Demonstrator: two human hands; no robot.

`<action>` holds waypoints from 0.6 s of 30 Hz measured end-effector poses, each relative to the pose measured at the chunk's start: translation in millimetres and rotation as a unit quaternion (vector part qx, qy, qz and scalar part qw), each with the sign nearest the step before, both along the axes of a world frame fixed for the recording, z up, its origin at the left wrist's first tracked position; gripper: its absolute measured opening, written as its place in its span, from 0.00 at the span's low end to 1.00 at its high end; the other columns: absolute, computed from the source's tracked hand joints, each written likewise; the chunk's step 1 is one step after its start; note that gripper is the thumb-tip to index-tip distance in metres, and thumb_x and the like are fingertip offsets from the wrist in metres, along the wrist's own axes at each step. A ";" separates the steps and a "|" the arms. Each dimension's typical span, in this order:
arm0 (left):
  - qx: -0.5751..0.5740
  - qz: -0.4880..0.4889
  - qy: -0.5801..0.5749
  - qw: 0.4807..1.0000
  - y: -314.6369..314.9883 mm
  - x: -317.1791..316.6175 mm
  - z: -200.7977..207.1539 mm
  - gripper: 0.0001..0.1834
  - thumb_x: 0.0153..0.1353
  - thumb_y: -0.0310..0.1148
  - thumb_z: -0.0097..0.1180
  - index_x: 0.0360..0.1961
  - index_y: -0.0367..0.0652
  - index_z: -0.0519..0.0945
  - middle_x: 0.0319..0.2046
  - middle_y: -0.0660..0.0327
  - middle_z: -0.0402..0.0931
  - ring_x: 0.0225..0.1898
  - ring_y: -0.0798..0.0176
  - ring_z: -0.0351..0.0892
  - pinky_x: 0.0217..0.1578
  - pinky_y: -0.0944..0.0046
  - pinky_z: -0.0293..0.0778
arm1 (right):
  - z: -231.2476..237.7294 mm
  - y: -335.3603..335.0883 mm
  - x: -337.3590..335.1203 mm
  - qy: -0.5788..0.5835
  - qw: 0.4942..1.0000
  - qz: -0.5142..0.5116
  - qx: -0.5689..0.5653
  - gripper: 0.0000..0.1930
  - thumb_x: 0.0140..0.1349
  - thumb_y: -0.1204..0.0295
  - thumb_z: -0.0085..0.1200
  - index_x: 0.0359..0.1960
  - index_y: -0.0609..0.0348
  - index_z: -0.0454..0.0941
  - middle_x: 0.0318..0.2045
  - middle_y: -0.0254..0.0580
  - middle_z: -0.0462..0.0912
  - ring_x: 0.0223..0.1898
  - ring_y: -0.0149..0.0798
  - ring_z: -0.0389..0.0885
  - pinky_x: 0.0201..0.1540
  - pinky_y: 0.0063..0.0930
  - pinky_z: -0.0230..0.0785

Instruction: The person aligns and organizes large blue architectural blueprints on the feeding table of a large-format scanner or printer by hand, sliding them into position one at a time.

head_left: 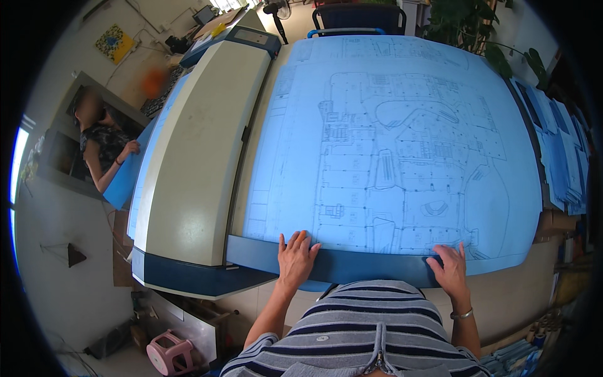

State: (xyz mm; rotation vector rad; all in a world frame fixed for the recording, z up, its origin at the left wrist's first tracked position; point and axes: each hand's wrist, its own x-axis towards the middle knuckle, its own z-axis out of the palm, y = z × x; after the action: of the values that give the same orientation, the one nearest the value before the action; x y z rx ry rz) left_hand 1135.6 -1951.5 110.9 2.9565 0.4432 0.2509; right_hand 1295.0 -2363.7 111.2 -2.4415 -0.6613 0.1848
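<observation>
Barely legible drawing sheet (408,163); left hand (295,261), right hand (450,269) at near edge, fingers (292,240) spread, nothing visibly gripped; palms hidden.

Air lies open above the architectural drawing (408,154) | Beige machine housing (188,138) walls off its left side | Folded blue sheets (559,141) line the right

A print shop, apparently: wide-format machine (195,144), large blueprint sheet (408,163) (folded sheets (560,147) stacked alongside)
</observation>
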 end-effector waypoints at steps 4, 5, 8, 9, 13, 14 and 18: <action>-0.020 0.019 0.022 0.999 1.1 2.8 5.3 0.21 0.74 0.46 0.57 0.51 0.38 0.85 0.61 0.50 0.82 0.68 0.47 0.75 0.75 0.34 0.51 | -1.9 0.2 0.1 0.000 1.000 0.007 0.007 0.20 0.65 0.57 0.66 0.49 0.59 0.84 0.49 0.48 0.88 0.56 0.53 0.82 0.74 0.69 0.51; -0.021 0.025 0.027 0.999 1.7 3.4 5.3 0.20 0.74 0.46 0.57 0.51 0.39 0.85 0.61 0.51 0.82 0.68 0.47 0.75 0.75 0.34 0.51 | -3.1 -0.2 0.7 -0.003 1.000 0.010 0.009 0.20 0.65 0.56 0.66 0.49 0.59 0.84 0.49 0.48 0.88 0.56 0.53 0.82 0.74 0.69 0.51; -0.005 0.035 0.009 0.999 2.1 6.5 1.4 0.20 0.74 0.46 0.56 0.48 0.39 0.85 0.59 0.53 0.83 0.66 0.47 0.77 0.73 0.30 0.54 | -2.8 -1.8 7.2 0.003 0.999 0.029 0.015 0.21 0.66 0.54 0.65 0.49 0.60 0.84 0.49 0.48 0.88 0.56 0.53 0.83 0.75 0.69 0.50; -0.001 0.043 0.012 0.999 0.9 8.1 -0.1 0.20 0.74 0.47 0.56 0.48 0.39 0.86 0.59 0.53 0.83 0.66 0.47 0.77 0.73 0.30 0.53 | -4.5 -3.8 9.9 0.006 0.999 0.036 0.020 0.22 0.66 0.54 0.65 0.49 0.60 0.84 0.49 0.48 0.88 0.56 0.53 0.83 0.75 0.69 0.50; 0.009 0.077 0.022 0.997 -3.8 16.3 -2.2 0.21 0.76 0.47 0.52 0.47 0.40 0.86 0.59 0.53 0.83 0.66 0.47 0.76 0.74 0.30 0.51 | -14.8 -10.7 20.4 0.019 0.997 0.061 0.038 0.22 0.65 0.52 0.65 0.49 0.59 0.85 0.51 0.45 0.88 0.57 0.51 0.82 0.76 0.68 0.50; 0.007 0.083 0.024 0.996 -5.2 19.0 -2.3 0.21 0.76 0.47 0.52 0.47 0.40 0.87 0.59 0.54 0.83 0.66 0.47 0.76 0.74 0.30 0.51 | -16.9 -13.0 22.9 0.020 0.997 0.066 0.040 0.22 0.65 0.52 0.66 0.49 0.58 0.85 0.51 0.44 0.88 0.57 0.50 0.82 0.76 0.67 0.50; 0.022 0.102 0.026 0.994 -11.9 27.0 -2.2 0.21 0.76 0.47 0.51 0.46 0.42 0.88 0.59 0.55 0.84 0.65 0.47 0.77 0.74 0.30 0.50 | -20.4 -22.0 33.0 0.021 0.995 0.093 0.041 0.22 0.64 0.52 0.66 0.51 0.57 0.85 0.52 0.41 0.88 0.58 0.48 0.82 0.76 0.67 0.50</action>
State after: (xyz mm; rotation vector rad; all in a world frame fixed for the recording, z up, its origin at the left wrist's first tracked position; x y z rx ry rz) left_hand 1162.6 -1963.4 108.7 2.9662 0.7593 0.2073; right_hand 1328.0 -2385.6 90.9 -2.2904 -0.8601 0.2766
